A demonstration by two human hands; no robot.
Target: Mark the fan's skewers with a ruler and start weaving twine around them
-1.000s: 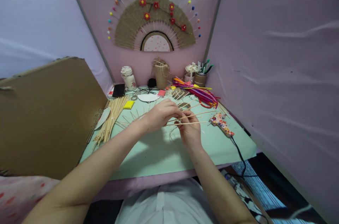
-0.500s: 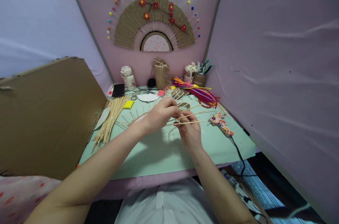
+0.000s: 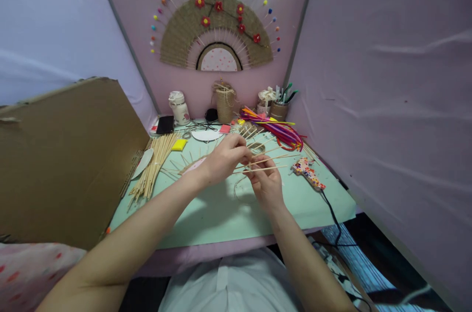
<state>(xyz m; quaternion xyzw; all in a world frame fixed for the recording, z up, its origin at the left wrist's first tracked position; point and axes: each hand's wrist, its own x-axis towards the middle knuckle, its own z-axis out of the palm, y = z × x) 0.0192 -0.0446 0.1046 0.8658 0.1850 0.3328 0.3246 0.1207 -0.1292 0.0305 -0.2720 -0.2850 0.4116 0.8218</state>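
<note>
A half-round fan frame with a pinkish centre [image 3: 194, 166] and thin wooden sticks [image 3: 271, 170] spreading outward lies before me, partly hidden by my left hand and forearm. My left hand [image 3: 227, 158] is closed over the frame, its fingertips pinched among the sticks on the right side. Close against it, my right hand [image 3: 268, 188] is closed with thumb and fingers at the same sticks, from below and the right. A loose strand of thin twine [image 3: 236, 188] hangs in a curve beneath the fingers. What exactly lies between the fingertips is too small to see.
Left is a bundle of sticks [image 3: 157, 162] beside a cardboard sheet [image 3: 70, 164]. A patterned glue gun [image 3: 309, 173] with a black cord lies right. Behind are colourful pipe cleaners [image 3: 276, 130], a twine roll [image 3: 257, 148], a jar [image 3: 179, 108] and a wrapped pot [image 3: 224, 104]. A finished fan [image 3: 177, 37] hangs on the wall.
My right hand has shifted slightly, its fingers now a little higher at the sticks. The lowest stick at the right tilts up slightly more. My left hand stays nearly still.
</note>
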